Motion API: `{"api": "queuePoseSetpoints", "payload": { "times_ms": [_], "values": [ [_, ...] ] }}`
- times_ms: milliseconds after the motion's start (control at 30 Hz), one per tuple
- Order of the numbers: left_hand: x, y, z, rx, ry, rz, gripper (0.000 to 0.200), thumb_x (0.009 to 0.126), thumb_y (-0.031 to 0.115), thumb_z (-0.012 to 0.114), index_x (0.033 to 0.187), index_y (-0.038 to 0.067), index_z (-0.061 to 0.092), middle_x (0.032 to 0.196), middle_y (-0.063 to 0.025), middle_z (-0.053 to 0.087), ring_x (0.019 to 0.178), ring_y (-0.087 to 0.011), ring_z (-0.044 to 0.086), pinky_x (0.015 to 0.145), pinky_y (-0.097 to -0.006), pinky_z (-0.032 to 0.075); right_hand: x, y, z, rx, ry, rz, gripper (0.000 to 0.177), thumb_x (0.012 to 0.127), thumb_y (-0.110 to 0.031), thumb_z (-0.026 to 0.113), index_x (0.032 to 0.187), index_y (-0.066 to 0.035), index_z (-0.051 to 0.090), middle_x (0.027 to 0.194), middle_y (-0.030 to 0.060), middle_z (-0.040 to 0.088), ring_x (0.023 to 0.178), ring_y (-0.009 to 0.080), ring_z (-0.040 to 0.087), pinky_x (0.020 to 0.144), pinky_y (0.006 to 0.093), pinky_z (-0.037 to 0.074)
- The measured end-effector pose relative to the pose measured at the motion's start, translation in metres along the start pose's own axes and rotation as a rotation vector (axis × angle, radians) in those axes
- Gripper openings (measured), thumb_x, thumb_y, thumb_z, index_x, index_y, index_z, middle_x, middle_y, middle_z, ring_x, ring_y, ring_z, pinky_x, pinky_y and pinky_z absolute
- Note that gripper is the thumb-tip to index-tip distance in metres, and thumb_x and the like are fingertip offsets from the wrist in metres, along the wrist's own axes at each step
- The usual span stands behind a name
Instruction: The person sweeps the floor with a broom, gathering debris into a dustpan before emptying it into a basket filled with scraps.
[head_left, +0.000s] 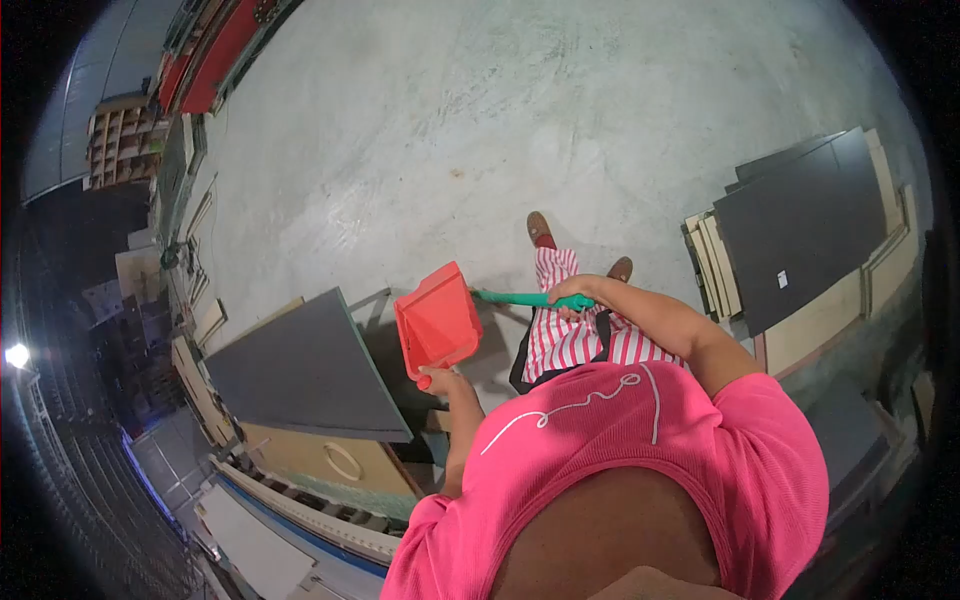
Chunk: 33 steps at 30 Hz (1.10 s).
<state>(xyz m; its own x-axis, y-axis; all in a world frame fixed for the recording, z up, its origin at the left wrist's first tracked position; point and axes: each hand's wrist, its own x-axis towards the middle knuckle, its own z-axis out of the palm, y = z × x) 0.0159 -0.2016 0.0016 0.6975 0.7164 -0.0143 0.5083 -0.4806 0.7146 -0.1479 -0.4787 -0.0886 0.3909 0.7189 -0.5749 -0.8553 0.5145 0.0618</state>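
My left hand (447, 384) is closed round the handle of a red dustpan (462, 322), held out at the left of my body with its open tray facing up. In front of my waist, my right hand (578, 292) grips a green handle (515, 298). That handle points left toward the dustpan, and its far end passes out of sight near the dustpan's edge, so what it carries there cannot be made out. Below my hands are my striped trousers (565, 335) and brown shoes (537, 228) on the floor.
Grey concrete floor (400, 130) stretches ahead. Dark panels (300, 375) lean in a stack close on my left, and more boards (800, 235) stand on my right. Red material (215, 60) and a wooden shelf (125, 140) are farther off at the upper left.
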Motion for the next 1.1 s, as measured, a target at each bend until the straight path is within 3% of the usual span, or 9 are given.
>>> {"api": "queuePoseSetpoints", "payload": {
  "times_ms": [167,400,567,633,700,767,867,1000,1100],
  "values": [
    [-0.002,0.070,0.043,-0.194,-0.124,-0.069,0.037,0.077,0.025,0.053,0.102,-0.001,0.045,0.097,-0.0156,0.052,0.079,-0.0259,0.054,0.063,-0.0333,0.047,-0.034,-0.060,-0.012,-0.286,0.300,-0.240,0.020,0.076,-0.020,0.044,0.090,-0.010,0.034,0.057,0.0064,0.044,0.042,0.0115,0.043,0.034,0.0250,0.039],
    [0.037,0.102,0.132,-0.197,-0.297,-0.026,0.036,0.077,0.025,0.053,0.101,-0.002,0.046,0.097,-0.0146,0.052,0.078,-0.0239,0.054,0.063,-0.0329,0.046,-0.137,-0.138,-0.041,0.116,0.552,-0.530,0.027,0.075,-0.018,0.046,0.098,-0.012,0.032,0.054,0.0046,0.040,0.038,0.0115,0.040,0.031,0.0255,0.036],
    [0.056,0.135,0.193,-0.156,-0.519,0.116,0.034,0.078,0.022,0.052,0.100,-0.003,0.046,0.093,-0.0145,0.053,0.076,-0.0215,0.053,0.059,-0.0306,0.045,-0.169,-0.120,-0.008,0.071,0.767,-0.710,0.032,0.076,-0.015,0.044,0.105,-0.010,0.030,0.054,0.0034,0.040,0.039,0.0109,0.039,0.032,0.0241,0.034],
    [0.047,0.157,0.212,-0.149,-0.502,0.200,0.031,0.078,0.021,0.052,0.095,-0.003,0.046,0.088,-0.0134,0.053,0.072,-0.0209,0.053,0.057,-0.0300,0.045,-0.169,-0.093,0.006,0.140,0.794,-0.816,0.051,0.077,-0.018,0.045,0.122,-0.016,0.020,0.055,0.0020,0.040,0.040,0.0080,0.037,0.035,0.0225,0.035],
    [0.034,0.185,0.224,-0.149,-0.474,0.287,0.028,0.078,0.020,0.052,0.091,-0.004,0.047,0.082,-0.0123,0.054,0.069,-0.0202,0.053,0.055,-0.0295,0.045,-0.176,-0.069,0.038,0.378,0.799,-0.891,0.049,0.078,-0.018,0.045,0.121,-0.016,0.021,0.056,0.0021,0.041,0.040,0.0083,0.038,0.034,0.0219,0.035],
    [0.020,0.215,0.230,-0.192,-0.675,0.093,0.024,0.077,0.021,0.053,0.081,-0.002,0.045,0.072,-0.0095,0.052,0.058,-0.0186,0.051,0.048,-0.0290,0.043,-0.164,-0.045,0.042,0.570,0.752,-0.951,0.040,0.078,-0.018,0.045,0.113,-0.017,0.027,0.056,0.0016,0.041,0.040,0.0082,0.038,0.034,0.0210,0.035],
    [0.039,0.203,0.285,-0.189,-0.637,0.229,0.024,0.077,0.023,0.054,0.076,0.001,0.042,0.069,-0.0082,0.051,0.048,-0.0160,0.048,0.038,-0.0262,0.039,-0.143,-0.033,0.050,0.762,0.816,-0.977,0.022,0.077,-0.017,0.045,0.097,-0.010,0.037,0.053,0.0026,0.041,0.039,0.0108,0.040,0.034,0.0224,0.035],
    [0.010,0.247,0.280,-0.189,-0.764,0.115,0.026,0.076,0.024,0.055,0.078,0.003,0.041,0.069,-0.0081,0.051,0.045,-0.0142,0.046,0.032,-0.0237,0.034,-0.084,-0.071,-0.016,1.117,0.664,-1.092,0.013,0.074,-0.014,0.049,0.070,-0.005,0.040,0.051,0.0061,0.045,0.041,0.0166,0.045,0.036,0.0280,0.041],
    [0.019,0.246,0.286,-0.254,-0.791,0.090,0.025,0.075,0.022,0.056,0.085,0.005,0.040,0.073,-0.0074,0.051,0.049,-0.0154,0.051,0.031,-0.0226,0.037,-0.097,-0.140,0.011,1.243,0.676,-1.097,0.014,0.072,-0.013,0.052,0.070,-0.007,0.039,0.051,0.0050,0.044,0.041,0.0163,0.045,0.037,0.0282,0.042]
  ]
}}
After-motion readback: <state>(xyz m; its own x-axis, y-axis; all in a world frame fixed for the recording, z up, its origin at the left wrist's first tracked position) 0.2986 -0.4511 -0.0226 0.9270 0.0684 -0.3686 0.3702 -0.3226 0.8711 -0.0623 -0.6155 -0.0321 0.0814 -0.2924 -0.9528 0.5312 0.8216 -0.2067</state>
